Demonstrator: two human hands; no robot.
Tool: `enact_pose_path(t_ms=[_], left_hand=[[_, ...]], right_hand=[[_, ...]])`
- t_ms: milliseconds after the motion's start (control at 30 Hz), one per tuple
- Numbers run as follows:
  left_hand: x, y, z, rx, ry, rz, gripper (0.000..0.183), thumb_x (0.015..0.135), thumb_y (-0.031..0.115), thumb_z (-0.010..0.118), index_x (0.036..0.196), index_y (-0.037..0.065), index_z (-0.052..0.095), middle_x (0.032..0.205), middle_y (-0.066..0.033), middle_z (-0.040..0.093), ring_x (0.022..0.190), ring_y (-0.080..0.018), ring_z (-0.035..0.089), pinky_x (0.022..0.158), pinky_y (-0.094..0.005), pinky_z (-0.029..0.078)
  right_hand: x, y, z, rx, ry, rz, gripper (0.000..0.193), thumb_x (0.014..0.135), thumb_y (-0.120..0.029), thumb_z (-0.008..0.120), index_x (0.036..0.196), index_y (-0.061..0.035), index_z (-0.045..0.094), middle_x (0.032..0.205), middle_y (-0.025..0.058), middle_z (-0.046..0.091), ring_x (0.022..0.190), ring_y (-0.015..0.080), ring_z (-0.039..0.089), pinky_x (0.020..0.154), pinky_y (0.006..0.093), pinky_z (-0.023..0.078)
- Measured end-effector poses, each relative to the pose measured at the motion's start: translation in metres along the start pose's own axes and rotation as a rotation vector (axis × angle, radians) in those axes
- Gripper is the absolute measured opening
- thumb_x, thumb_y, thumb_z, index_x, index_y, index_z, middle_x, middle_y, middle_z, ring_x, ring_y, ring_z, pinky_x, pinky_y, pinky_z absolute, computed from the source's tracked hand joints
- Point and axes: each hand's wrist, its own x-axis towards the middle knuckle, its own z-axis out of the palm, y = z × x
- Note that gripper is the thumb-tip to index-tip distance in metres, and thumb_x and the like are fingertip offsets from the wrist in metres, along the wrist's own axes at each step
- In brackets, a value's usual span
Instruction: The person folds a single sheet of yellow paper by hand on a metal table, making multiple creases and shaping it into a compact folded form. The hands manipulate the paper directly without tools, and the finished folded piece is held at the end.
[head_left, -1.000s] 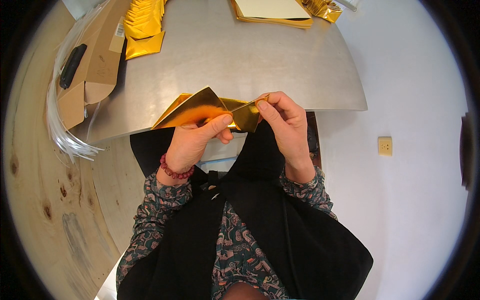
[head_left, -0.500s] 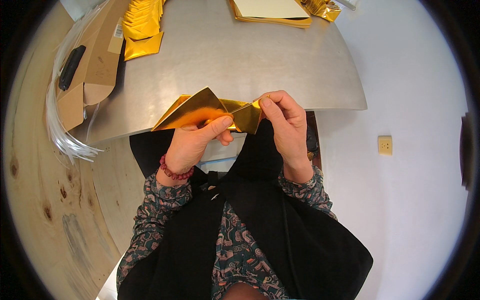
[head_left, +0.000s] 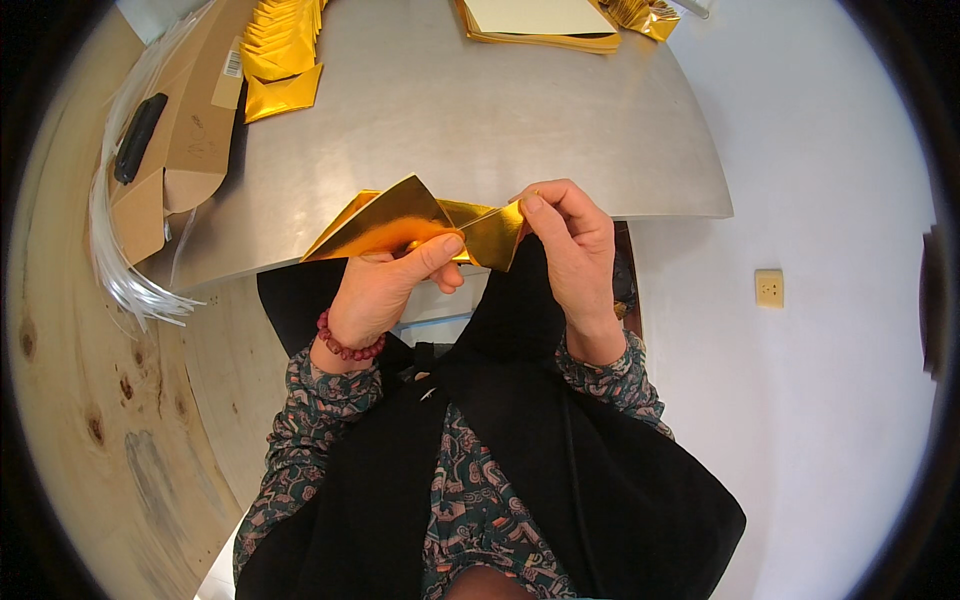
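Observation:
Between my two hands, at the near edge of the metal table, is a partly folded sheet of shiny gold foil paper (head_left: 385,222). My left hand (head_left: 395,285) grips its middle, the thumb on top and the fingers underneath. A flap stands up on the left, showing a pale edge at its corner. With thumb and forefinger, my right hand (head_left: 568,235) pinches the right end of the paper. A fold line runs slantwise between the hands. What lies beneath the left thumb is hidden.
Folded gold packets (head_left: 282,60) stand in an overlapping row at the far left. Beside them is an open cardboard box (head_left: 190,130) with a black-handled object (head_left: 140,137) and white plastic strands (head_left: 105,235). A stack of gold-edged sheets (head_left: 540,18) and more folded gold pieces (head_left: 645,15) lie at the back.
The right end of the gold paper has turned slightly under my right fingers, with its fold looking flatter. Both hands stay nearly in place.

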Motion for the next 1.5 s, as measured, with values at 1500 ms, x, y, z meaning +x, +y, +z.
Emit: enact_pose_path(t_ms=[1500], left_hand=[[0.007,0.002,-0.007,-0.149,0.023,-0.034,0.019,0.105,0.016,0.077,0.116,0.002,0.076,0.097,-0.005,0.077,0.08,-0.014,0.074,0.069,-0.0274,0.058]], right_hand=[[-0.003,-0.01,-0.011,-0.146,-0.285,0.249,0.018,0.108,-0.015,0.073,0.097,-0.002,0.066,0.083,0.001,0.07,0.077,0.0044,0.065,0.069,0.0217,0.053]])
